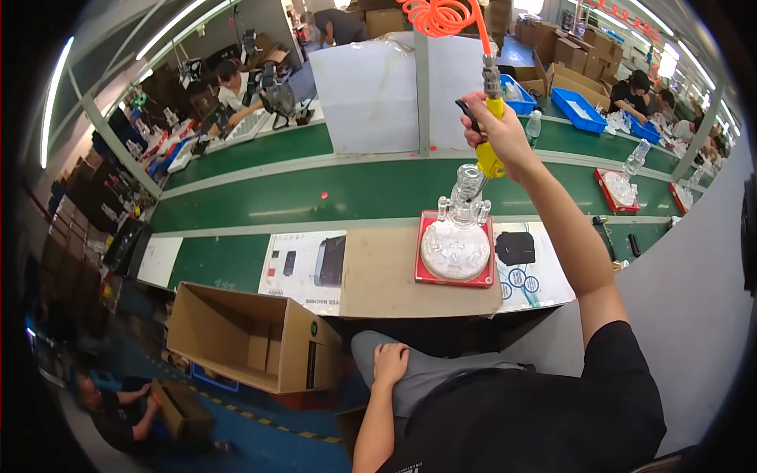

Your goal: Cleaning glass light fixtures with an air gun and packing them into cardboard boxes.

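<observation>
My right hand (498,130) is wrapped round a yellow air blow gun (490,160) with a black lever, joined at its top to an orange coiled hose (445,17). Its thin dark nozzle points down at a clear plastic assembly with a round whitish base (455,248). A clear upright cylinder rises at the back of that assembly, with small posts on either side. It sits on a red square tray (420,275) on a cardboard sheet (378,276). My left hand (390,363) lies on my grey-trousered thigh, fingers stretched out and holding nothing.
An open cardboard box (296,347) stands left of my leg. Beyond the bench runs a green conveyor (363,193). Another assembly on a red tray (617,191) sits at right, with a clear bottle (534,128) farther back. Co-workers work beyond; one person crouches at lower left.
</observation>
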